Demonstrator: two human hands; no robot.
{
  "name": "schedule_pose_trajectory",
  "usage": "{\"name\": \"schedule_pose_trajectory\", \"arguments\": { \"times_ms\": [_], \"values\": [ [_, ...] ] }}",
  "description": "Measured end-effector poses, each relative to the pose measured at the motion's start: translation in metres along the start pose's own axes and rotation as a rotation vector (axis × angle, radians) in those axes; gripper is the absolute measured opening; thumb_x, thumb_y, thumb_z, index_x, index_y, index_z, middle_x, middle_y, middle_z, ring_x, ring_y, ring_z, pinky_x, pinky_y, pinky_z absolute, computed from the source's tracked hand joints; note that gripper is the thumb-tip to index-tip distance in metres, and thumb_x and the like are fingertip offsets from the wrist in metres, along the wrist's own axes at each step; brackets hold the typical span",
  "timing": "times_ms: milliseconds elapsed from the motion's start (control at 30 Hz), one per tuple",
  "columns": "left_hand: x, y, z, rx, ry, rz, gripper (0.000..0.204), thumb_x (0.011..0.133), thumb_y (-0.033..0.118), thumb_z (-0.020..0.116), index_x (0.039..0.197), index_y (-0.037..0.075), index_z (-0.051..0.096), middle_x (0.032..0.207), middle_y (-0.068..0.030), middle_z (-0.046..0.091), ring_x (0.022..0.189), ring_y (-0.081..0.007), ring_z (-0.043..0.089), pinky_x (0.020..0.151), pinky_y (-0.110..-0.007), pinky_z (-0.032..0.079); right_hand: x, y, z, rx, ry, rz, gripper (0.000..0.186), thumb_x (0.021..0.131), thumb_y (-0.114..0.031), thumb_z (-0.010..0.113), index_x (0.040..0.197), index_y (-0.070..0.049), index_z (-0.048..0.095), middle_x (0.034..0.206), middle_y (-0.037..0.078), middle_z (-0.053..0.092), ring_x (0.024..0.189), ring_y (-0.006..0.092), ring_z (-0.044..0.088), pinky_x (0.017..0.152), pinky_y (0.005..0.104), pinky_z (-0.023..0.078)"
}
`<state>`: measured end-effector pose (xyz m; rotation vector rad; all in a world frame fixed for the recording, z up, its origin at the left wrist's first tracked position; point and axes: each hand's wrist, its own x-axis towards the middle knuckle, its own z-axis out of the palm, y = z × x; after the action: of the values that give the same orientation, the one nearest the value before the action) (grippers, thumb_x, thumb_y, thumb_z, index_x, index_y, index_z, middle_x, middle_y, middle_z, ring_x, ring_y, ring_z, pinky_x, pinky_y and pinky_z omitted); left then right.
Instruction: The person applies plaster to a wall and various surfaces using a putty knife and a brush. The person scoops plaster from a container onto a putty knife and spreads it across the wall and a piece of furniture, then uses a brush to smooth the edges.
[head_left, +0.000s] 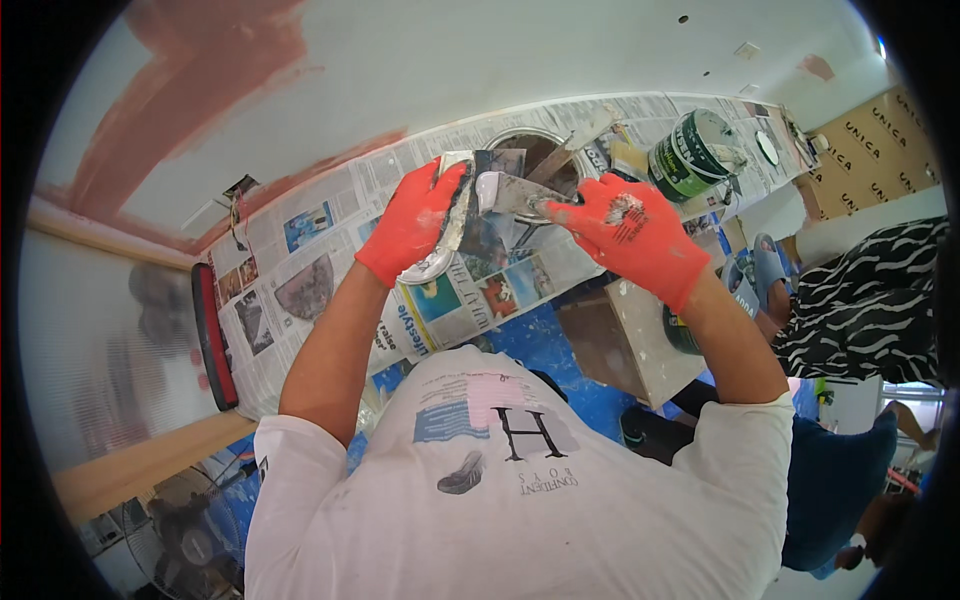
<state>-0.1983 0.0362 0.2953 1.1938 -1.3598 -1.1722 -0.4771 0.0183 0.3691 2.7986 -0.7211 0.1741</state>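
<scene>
My left hand (pixel 412 222), in an orange-red glove, is closed round a pale flat piece (pixel 457 215) smeared with grey; its kind is unclear. Below that hand, a white round rim (pixel 430 268) shows, perhaps of a lid. In my right hand (pixel 640 228), also gloved and closed, is a putty knife (pixel 520 196) pointing left. Pinkish-white filler (pixel 487 190) sits at the end of its blade, close beside the piece in my left hand. Just beyond the blade stands an open round bucket (pixel 524 135) with grey-brown contents, and a smeared flat stick or tool (pixel 570 145) lies across it.
Newspaper (pixel 375 290) covers the long surface along the wall. A green tub (pixel 685 160) with smeared sides stands at the right. A red-and-black bar-shaped tool (pixel 212 335) lies at the left edge. Near the right, another person's patterned clothing (pixel 870 305) and sandalled foot show.
</scene>
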Motion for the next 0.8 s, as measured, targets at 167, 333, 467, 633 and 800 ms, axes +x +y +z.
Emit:
{"name": "schedule_pose_trajectory", "arguments": {
  "times_ms": [167, 333, 467, 633, 800],
  "values": [
    [-0.001, -0.016, -0.004, 0.179, 0.05, 0.023, 0.039, 0.102, 0.029, 0.049, 0.117, -0.006, 0.06, 0.103, -0.0152, 0.067, 0.094, -0.0199, 0.06, 0.089, -0.032, 0.046, 0.009, -0.008, -0.004, -0.034, -0.095, 0.036, 0.028, 0.088, -0.025, 0.059, 0.115, -0.023, 0.066, 0.089, 0.005, 0.059, 0.084, 0.0239, 0.06, 0.068, 0.039, 0.049],
    [-0.001, 0.015, -0.006, 0.19, 0.069, 0.064, 0.044, 0.1, 0.034, 0.051, 0.117, -0.006, 0.06, 0.103, -0.0188, 0.068, 0.095, -0.0252, 0.062, 0.089, -0.034, 0.046, -0.012, 0.007, 0.028, 0.212, -0.126, 0.34, 0.025, 0.092, -0.023, 0.061, 0.117, -0.021, 0.066, 0.086, 0.007, 0.062, 0.079, 0.026, 0.063, 0.066, 0.0375, 0.05],
    [-0.006, 0.026, -0.026, 0.251, 0.263, 0.309, 0.043, 0.101, 0.033, 0.051, 0.117, -0.006, 0.06, 0.1, -0.0166, 0.067, 0.096, -0.0231, 0.062, 0.089, -0.033, 0.046, -0.016, 0.007, 0.032, 0.335, -0.014, 0.414, 0.031, 0.09, -0.016, 0.066, 0.121, -0.02, 0.064, 0.084, 0.009, 0.062, 0.075, 0.0291, 0.063, 0.065, 0.0391, 0.05],
    [-0.012, -0.012, -0.047, 0.118, 0.326, 0.26, 0.039, 0.103, 0.025, 0.047, 0.127, -0.004, 0.056, 0.117, -0.0165, 0.063, 0.106, -0.023, 0.059, 0.097, -0.032, 0.043, -0.037, -0.012, 0.085, 0.321, 0.251, 0.462, 0.037, 0.09, -0.014, 0.066, 0.126, -0.02, 0.062, 0.082, 0.008, 0.061, 0.074, 0.03, 0.062, 0.063, 0.0406, 0.05],
    [-0.01, -0.039, -0.041, -0.194, 0.334, 0.05, 0.042, 0.103, 0.027, 0.048, 0.129, -0.004, 0.055, 0.119, -0.0142, 0.062, 0.105, -0.019, 0.059, 0.096, -0.031, 0.045, -0.035, -0.022, 0.094, 0.332, 0.197, 0.483, 0.038, 0.091, -0.013, 0.064, 0.128, -0.02, 0.061, 0.083, 0.008, 0.06, 0.075, 0.0301, 0.062, 0.065, 0.0412, 0.05]
  ]
}}
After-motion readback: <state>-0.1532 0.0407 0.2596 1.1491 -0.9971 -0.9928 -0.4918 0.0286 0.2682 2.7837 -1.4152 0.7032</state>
